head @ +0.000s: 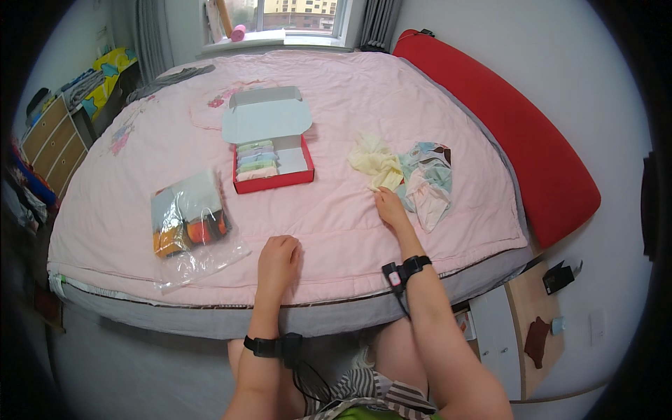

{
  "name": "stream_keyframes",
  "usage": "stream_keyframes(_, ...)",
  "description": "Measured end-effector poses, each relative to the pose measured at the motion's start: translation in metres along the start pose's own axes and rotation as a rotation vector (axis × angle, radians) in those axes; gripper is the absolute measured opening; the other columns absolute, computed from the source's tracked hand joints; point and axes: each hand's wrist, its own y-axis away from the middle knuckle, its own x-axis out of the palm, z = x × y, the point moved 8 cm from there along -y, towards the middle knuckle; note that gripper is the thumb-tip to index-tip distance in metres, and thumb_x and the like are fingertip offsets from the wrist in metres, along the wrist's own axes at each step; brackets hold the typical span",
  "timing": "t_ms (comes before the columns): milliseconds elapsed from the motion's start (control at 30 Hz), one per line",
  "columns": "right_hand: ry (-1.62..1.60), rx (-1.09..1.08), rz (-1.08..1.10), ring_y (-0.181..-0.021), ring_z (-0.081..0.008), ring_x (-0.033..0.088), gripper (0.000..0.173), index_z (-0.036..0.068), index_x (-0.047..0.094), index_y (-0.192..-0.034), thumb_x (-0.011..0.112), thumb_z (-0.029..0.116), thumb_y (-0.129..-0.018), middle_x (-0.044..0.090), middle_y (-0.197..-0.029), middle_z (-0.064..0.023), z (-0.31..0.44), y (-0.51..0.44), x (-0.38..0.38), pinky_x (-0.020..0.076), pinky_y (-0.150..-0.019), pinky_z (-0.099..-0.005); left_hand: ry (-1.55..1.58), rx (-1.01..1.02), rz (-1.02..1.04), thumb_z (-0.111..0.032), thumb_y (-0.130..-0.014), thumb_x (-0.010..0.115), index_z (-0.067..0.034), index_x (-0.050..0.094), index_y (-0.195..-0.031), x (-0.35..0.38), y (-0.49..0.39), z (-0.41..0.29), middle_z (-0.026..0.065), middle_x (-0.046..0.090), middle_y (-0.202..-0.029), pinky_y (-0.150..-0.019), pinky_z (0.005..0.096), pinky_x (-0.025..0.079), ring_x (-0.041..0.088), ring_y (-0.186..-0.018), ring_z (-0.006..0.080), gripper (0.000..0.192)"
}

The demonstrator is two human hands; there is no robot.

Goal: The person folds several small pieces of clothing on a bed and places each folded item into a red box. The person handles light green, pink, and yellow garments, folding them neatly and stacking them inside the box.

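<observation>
My right hand has its fingers closed on the near edge of a pale yellow cloth garment. Beside that garment, on its right, lies a loose heap of a mint-green patterned cloth and a pale pink cloth. My left hand rests on the pink quilt, fingers curled; whether it holds anything cannot be seen. Beyond it stands a red cardboard box with its lid open. Several folded pastel cloths sit in a row in the box's left part.
To the left on the quilt lies a clear plastic bag with folded fabric inside. A long red cushion lines the bed's right side. A wooden cabinet stands at the lower right, a drawer unit at the far left.
</observation>
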Motion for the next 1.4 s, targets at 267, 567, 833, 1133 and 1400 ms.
stream_keyframes(267,-0.999,-0.496,0.964,-0.087,-0.0119,0.061,0.031,0.002,0.068,-0.124,0.056,0.018,-0.101,0.069,-0.116,-0.0081,0.166,0.137,-0.052,0.0505,-0.079,-0.0274,1.053,-0.769,-0.213,-0.025,-0.101,0.059,0.002,0.064,-0.112,0.024,0.015,0.053,0.0072,0.068,-0.097,-0.074,0.0256,0.05,0.063,-0.084,0.0128,0.029)
stream_keyframes(567,-0.711,-0.162,0.921,-0.071,-0.0086,0.061,0.024,-0.002,0.071,-0.112,0.061,0.014,-0.098,0.072,-0.095,-0.0051,0.14,0.108,-0.016,0.0504,-0.062,-0.0238,1.037,-0.859,-0.094,-0.01,-0.09,0.07,0.001,0.054,-0.134,0.018,0.016,0.065,0.0115,0.063,-0.113,-0.086,0.0285,0.053,0.064,-0.101,0.0179,0.048)
stream_keyframes(833,-1.239,0.137,0.815,-0.114,-0.0156,0.06,0.057,-0.006,0.045,-0.142,0.068,0.015,-0.095,0.06,-0.131,-0.0133,0.156,0.116,0.046,0.0487,-0.095,-0.0291,1.495,-0.634,-0.093,0.005,-0.086,0.069,-0.005,0.052,-0.138,0.011,0.0,0.035,0.0081,0.064,-0.121,-0.09,0.031,0.055,0.065,-0.104,0.0159,0.056)
stream_keyframes(1133,-1.092,0.244,0.879,-0.091,-0.0097,0.064,0.035,-0.003,0.062,-0.121,0.07,0.013,-0.091,0.07,-0.108,-0.0076,0.135,0.147,0.045,0.0524,-0.081,-0.0254,1.526,-0.555,-0.414,0.005,-0.088,0.066,-0.006,0.048,-0.14,-0.015,0.005,0.055,0.0098,0.063,-0.125,-0.094,0.0337,0.054,0.064,-0.109,0.0203,0.056)
stream_keyframes(1400,-1.437,0.308,0.467,-0.084,-0.0077,0.063,0.024,-0.002,0.065,-0.11,0.07,0.012,-0.091,0.071,-0.097,-0.0056,0.133,0.134,0.014,0.0507,-0.075,-0.0234,0.419,-0.02,-0.33,0.003,-0.081,0.071,-0.006,0.062,-0.126,-0.049,0.0,-0.008,0.0094,0.065,-0.119,-0.077,0.0278,0.052,0.063,-0.1,0.0212,0.046)
